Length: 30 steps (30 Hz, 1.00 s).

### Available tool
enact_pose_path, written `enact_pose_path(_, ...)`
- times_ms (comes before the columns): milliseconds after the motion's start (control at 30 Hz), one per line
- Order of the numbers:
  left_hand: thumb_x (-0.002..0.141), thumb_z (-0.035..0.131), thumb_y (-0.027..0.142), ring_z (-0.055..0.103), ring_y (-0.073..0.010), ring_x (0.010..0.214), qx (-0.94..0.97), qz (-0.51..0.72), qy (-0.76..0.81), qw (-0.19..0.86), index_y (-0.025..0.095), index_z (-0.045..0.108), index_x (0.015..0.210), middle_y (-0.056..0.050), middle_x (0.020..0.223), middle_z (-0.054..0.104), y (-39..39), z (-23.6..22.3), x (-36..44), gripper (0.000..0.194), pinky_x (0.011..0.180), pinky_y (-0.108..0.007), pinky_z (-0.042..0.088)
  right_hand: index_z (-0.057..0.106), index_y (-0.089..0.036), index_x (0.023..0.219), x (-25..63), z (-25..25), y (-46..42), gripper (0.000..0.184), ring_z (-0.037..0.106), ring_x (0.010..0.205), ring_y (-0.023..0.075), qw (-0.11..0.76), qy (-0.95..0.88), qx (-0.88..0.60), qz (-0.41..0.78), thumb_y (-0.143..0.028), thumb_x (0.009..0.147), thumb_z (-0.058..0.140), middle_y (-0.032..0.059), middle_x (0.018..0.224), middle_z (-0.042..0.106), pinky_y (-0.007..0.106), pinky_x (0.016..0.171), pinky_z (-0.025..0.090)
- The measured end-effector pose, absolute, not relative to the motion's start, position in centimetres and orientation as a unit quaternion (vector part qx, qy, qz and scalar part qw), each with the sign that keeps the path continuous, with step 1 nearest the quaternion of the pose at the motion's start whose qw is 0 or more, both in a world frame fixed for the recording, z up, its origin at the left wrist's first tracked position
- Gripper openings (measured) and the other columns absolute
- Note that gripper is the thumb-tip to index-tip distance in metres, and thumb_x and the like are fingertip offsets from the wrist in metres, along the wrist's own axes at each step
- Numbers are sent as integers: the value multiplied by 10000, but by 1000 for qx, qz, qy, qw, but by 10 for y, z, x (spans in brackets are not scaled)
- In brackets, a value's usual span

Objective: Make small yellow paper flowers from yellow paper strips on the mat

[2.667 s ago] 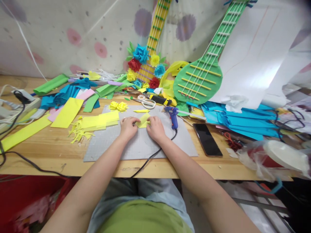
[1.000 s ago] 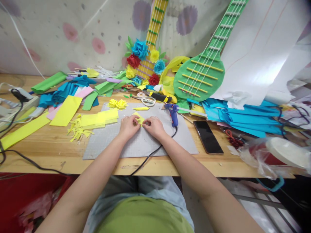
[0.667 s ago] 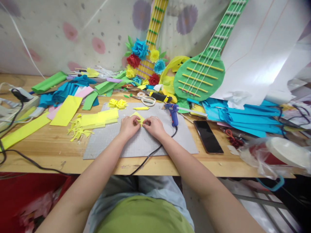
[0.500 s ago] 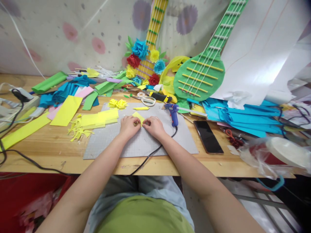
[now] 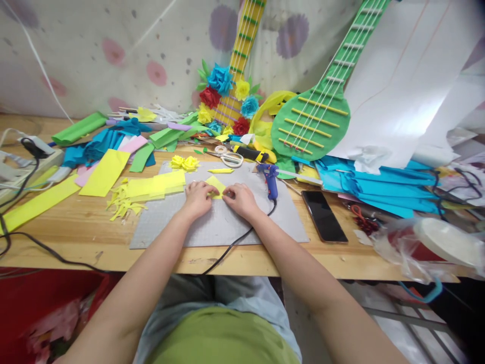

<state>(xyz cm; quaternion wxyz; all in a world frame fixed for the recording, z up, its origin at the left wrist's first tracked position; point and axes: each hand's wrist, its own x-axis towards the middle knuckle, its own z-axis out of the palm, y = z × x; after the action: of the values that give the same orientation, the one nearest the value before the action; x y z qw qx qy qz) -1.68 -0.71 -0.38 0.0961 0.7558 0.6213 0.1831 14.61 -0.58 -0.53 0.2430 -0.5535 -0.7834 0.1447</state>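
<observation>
A small piece of yellow crepe paper (image 5: 215, 185) lies on the grey cutting mat (image 5: 166, 227), between my two hands. My left hand (image 5: 197, 199) is closed on its left side, with curled fingers and the thumb over the paper. On the other side my right hand (image 5: 240, 199) pinches the right edge. The fingertips partly cover the paper. Just beyond it are a thin folded yellow strip (image 5: 221, 171) and a yellow paper flower (image 5: 184, 163). To the right of my right hand a blue glue gun (image 5: 270, 179) rests on the mat.
Yellow paper rectangles (image 5: 155, 186) lie left, beside yellow scraps (image 5: 123, 202). Scissors (image 5: 231, 160) and a utility knife (image 5: 250, 153) sit behind the mat. A phone (image 5: 324, 216) lies right. The glue gun's black cord (image 5: 227, 250) crosses the front edge. A green paper instrument (image 5: 312, 124) leans behind.
My left hand has shifted slightly left, away from my right hand, and more of the yellow paper shows between them. The right hand has stayed nearly in place.
</observation>
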Motion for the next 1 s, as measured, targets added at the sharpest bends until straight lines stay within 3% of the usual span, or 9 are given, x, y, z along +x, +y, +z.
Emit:
enact_pose_path(267,772,501,346,425,-264,1026,752,178,628,89,283,671,858,-45,963,599,-9,-1,-12,201,891,-427,264,590,-190,892,139,-6,-10,179,494,828,190,209,-799,-559,68,-321,789,527,54,853,613,300,743,334)
enact_pose_path(600,732,528,277,433,-261,1018,748,191,629,86,296,675,846,-37,946,600,-8,-5,-13,187,886,-424,268,567,-175,936,145,-4,-10,196,471,850,200,185,-832,-519,68,-181,756,490,73,904,595,309,762,337)
enact_pose_path(900,693,459,96,450,-241,1025,749,220,618,94,276,674,871,-34,979,606,-5,-5,-21,332,900,-417,296,574,-179,914,150,-3,-9,193,472,822,189,216,-832,-500,105,-185,740,491,54,848,585,304,761,358)
enact_pose_path(1000,679,443,63,468,-238,1022,708,260,650,91,250,643,980,-51,1052,593,-1,-4,-29,406,895,-398,337,568,-179,943,152,-3,-10,228,471,836,192,225,-836,-488,110,-196,725,504,53,850,579,307,767,369)
